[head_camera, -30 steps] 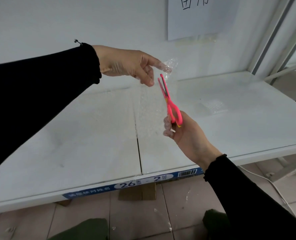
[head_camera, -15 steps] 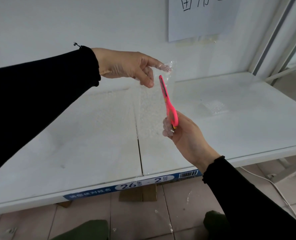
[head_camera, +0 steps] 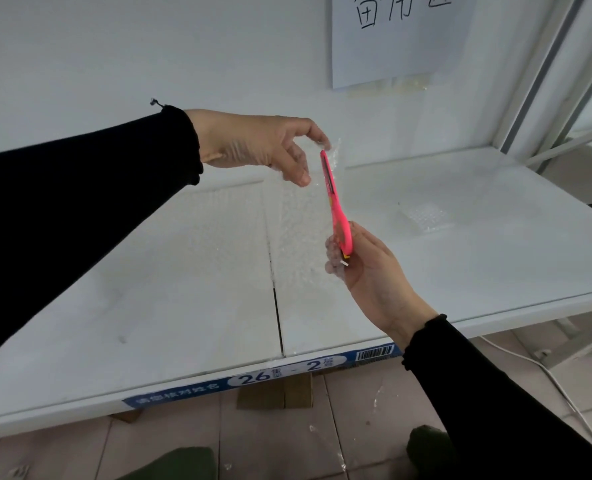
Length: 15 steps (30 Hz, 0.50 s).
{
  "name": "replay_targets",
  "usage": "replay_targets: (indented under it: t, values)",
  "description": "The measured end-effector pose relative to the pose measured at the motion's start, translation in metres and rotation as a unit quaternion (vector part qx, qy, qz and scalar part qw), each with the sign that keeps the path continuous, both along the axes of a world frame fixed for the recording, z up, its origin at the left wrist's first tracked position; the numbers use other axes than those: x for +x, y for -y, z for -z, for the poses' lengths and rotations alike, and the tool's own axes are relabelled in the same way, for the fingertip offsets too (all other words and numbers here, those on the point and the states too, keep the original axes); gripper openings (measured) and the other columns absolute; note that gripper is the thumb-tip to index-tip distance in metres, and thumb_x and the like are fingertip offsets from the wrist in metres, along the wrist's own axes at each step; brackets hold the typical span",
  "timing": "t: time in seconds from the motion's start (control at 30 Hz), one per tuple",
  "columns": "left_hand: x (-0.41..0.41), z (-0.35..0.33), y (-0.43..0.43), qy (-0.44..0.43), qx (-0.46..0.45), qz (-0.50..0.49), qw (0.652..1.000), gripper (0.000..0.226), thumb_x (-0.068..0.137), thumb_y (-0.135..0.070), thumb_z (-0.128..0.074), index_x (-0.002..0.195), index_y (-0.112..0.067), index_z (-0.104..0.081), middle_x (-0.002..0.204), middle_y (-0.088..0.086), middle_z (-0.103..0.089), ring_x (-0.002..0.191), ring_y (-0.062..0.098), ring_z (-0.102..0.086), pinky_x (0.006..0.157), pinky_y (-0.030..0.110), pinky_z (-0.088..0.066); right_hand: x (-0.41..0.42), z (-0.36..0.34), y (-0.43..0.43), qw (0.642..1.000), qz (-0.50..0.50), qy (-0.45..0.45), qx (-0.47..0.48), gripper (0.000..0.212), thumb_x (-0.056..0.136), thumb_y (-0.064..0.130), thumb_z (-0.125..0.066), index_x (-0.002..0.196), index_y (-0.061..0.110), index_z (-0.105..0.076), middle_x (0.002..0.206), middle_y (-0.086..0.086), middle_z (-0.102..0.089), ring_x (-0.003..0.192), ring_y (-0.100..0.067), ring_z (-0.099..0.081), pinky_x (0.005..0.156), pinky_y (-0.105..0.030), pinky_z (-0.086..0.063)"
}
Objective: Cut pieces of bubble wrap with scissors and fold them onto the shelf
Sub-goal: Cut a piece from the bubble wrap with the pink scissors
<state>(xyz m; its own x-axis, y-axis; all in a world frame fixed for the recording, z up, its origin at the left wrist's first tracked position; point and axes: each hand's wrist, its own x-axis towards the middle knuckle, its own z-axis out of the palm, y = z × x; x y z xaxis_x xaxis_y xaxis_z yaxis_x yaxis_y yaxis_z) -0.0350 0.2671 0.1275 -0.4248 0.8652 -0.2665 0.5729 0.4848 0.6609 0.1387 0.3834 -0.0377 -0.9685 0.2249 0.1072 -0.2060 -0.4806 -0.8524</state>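
The left hand [head_camera: 259, 147] pinched the top edge of the bubble wrap [head_camera: 301, 223] between thumb and forefinger, the other fingers [head_camera: 299, 171] curled loosely below. The sheet hung straight down from that pinch, clear and hard to trace against the white behind it. Just right of the pinch stood the scissors [head_camera: 336, 202], pink, blades together and pointing up along the sheet's right edge, their tip almost at the pinching fingertips. The right hand [head_camera: 374, 271] was closed round the handles from below, its fingertips showing blurred through the wrap.

Beneath both hands lay the shelf [head_camera: 149, 289], white, with a dark seam running front to back under the hanging sheet. Well to the right of the scissors hand, a small folded piece [head_camera: 426, 216] of wrap lay flat on the shelf. Along the shelf's front edge, below the right wrist, ran a blue label [head_camera: 263, 379] marked 26 and 2, with a barcode. Behind the hands was a white wall; a paper sign [head_camera: 398, 32] with handwritten characters hung above and right of them. Below the shelf showed a tiled floor [head_camera: 263, 445] and a white cable [head_camera: 547, 375] at the right.
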Motion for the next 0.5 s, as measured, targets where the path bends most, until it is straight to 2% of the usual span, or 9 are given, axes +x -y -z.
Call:
replay_targets:
  t: [0.07,0.13,0.2,0.5]
  values:
    - [0.002,0.001,-0.001,0.002,0.006,-0.015,1.0,0.033,0.09,-0.011,-0.071,0.12,-0.013,-0.057,0.088,0.002,-0.07,0.082,0.017,-0.055,0.088,0.033,-0.037,0.0,0.0,0.0,1.0,0.003,-0.005,0.007,0.02,0.103,0.017,-0.044,0.087,0.013,-0.055,0.075,-0.001,-0.049,0.064,-0.014,-0.039,0.062,-0.024,-0.039]
    - [0.002,0.001,-0.001,-0.004,0.021,-0.014,1.0,0.005,0.095,-0.018,-0.066,0.1,-0.016,-0.064,0.089,0.002,-0.072,0.076,0.012,-0.055,0.083,0.03,-0.038,0.0,0.0,-0.001,1.0,0.004,-0.007,0.01,0.019,0.102,0.02,-0.046,0.086,0.014,-0.055,0.075,-0.001,-0.049,0.064,-0.014,-0.04,0.062,-0.024,-0.039]
    - [0.001,0.002,-0.003,-0.02,0.029,-0.001,0.999,0.012,0.099,-0.021,-0.06,0.09,-0.019,-0.068,0.092,0.003,-0.072,0.074,0.009,-0.055,0.083,0.029,-0.038,-0.001,0.0,-0.001,1.0,0.007,-0.007,0.012,0.019,0.101,0.021,-0.047,0.086,0.015,-0.055,0.075,-0.001,-0.049,0.064,-0.014,-0.041,0.062,-0.025,-0.039]
    - [0.002,0.015,-0.011,-0.023,0.024,0.021,0.999,0.015,0.1,-0.019,-0.058,0.099,-0.013,-0.072,0.086,0.002,-0.07,0.077,0.013,-0.052,0.075,0.024,-0.038,-0.006,-0.001,-0.004,1.0,0.016,0.006,-0.01,0.015,0.091,0.02,-0.053,0.078,0.018,-0.06,0.074,-0.001,-0.048,0.066,-0.014,-0.041,0.061,-0.026,-0.039]
